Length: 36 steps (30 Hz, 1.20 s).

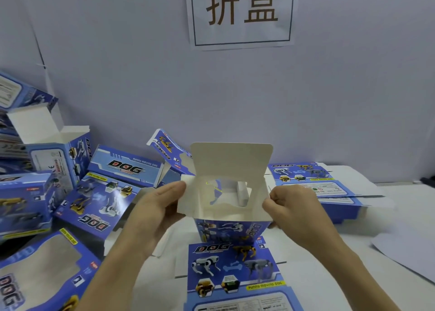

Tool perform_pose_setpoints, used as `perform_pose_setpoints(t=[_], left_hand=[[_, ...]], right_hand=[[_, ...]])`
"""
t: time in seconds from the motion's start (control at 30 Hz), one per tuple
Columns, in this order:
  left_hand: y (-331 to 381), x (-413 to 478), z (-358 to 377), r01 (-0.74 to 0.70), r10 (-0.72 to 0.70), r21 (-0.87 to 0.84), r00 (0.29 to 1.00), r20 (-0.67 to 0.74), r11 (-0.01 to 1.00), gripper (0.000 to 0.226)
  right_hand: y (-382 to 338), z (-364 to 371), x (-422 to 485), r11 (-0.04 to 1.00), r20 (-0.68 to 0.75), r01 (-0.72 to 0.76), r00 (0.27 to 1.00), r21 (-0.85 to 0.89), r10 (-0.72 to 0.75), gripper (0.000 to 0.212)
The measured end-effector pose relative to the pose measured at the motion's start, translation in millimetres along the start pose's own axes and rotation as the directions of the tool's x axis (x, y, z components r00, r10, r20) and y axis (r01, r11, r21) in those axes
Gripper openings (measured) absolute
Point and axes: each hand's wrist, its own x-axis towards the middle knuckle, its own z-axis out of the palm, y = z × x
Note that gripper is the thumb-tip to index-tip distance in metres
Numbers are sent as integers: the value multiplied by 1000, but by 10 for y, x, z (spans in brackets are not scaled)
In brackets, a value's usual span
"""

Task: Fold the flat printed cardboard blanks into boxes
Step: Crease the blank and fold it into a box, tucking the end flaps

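Note:
A blue printed "DOG" box (226,230) stands upright in the middle of the view, its open top towards me and its white lid flap (231,157) standing up at the back. My left hand (157,207) pinches the left side flap (186,197). My right hand (292,207) pinches the right side flap (264,193). A window cut-out shows through the box's white inside. Below it a flat printed blank (237,273) lies on the white table.
Several folded blue boxes (58,155) are piled at the left, some with open flaps. A stack of flat blanks (320,183) lies at the right by the wall. A white sheet (404,247) lies at the right edge. A paper sign (242,11) hangs on the wall.

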Motion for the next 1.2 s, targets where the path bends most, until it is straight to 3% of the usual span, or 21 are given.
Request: perform_pose_setpoints(t=[0.07,0.1,0.13,0.17,0.23,0.27,0.33,0.37,0.4,0.47,0.57,0.6,0.67,0.73,0.8,0.87,0.97,1.07,1.13,1.2], left_hand=[[1,-11,5,49,-50,-75,999,-21,996,11],[-12,-18,18,12,-13,-33,999,-51,999,8],[-36,-13,21,-77,91,118,990,-109,990,11],[-52,-13,28,-178,260,378,949,-176,908,14],[-85,-68,70,-196,554,843,821,-137,500,23],[-98,-96,107,-123,577,939,812,-90,320,37],[-185,-101,164,-78,514,991,858,9,112,48],[-230,-74,170,-110,483,990,874,54,88,41],[-258,-59,176,-154,456,978,887,75,138,33],[-286,-55,166,-266,457,899,885,85,349,25],[-287,-67,212,-445,487,618,866,111,649,18],[-276,-67,234,-479,483,481,867,127,734,21],[-276,-43,243,-483,466,202,876,125,852,71],[-310,-56,243,-550,517,270,835,186,791,114],[-376,-88,311,-629,580,570,758,298,529,136],[-491,-43,342,-595,653,768,683,327,238,142],[-477,15,337,-559,745,817,604,284,141,135],[-401,63,220,-592,804,802,516,295,85,130],[-335,66,151,-619,807,780,505,306,91,126],[-296,68,107,-628,787,776,508,350,59,124]], right_hand=[[-6,-26,0,999,24,-12,1000,32,12,25],[-15,-22,-6,999,25,-14,1000,39,13,25],[-30,-10,-15,999,23,-12,1000,38,11,24],[-48,9,-26,1000,19,-5,1000,29,5,23],[-79,47,-50,1000,7,18,1000,-15,-18,23],[-89,58,-55,999,1,27,1000,-37,-27,24],[-94,66,-58,998,1,30,1000,-63,-30,26],[-93,72,-54,998,1,25,1000,-65,-25,26],[-92,76,-51,998,1,18,1000,-58,-18,25],[-82,73,-40,1000,5,-22,1000,2,22,22],[-59,23,-12,975,20,-150,989,164,149,14],[-47,1,3,945,25,-210,977,249,210,12],[-44,-54,30,819,95,-344,936,460,340,9],[-88,-104,34,647,239,-440,894,623,378,10],[-138,-139,19,535,349,-482,875,694,337,10],[-153,-162,6,584,392,-479,877,655,279,6],[-176,-191,-18,708,396,-422,893,566,216,6],[-193,-238,-36,736,367,-392,907,552,208,8],[-153,-265,-28,775,219,-300,953,557,211,32],[-91,-321,3,826,-92,-69,985,559,145,50]])
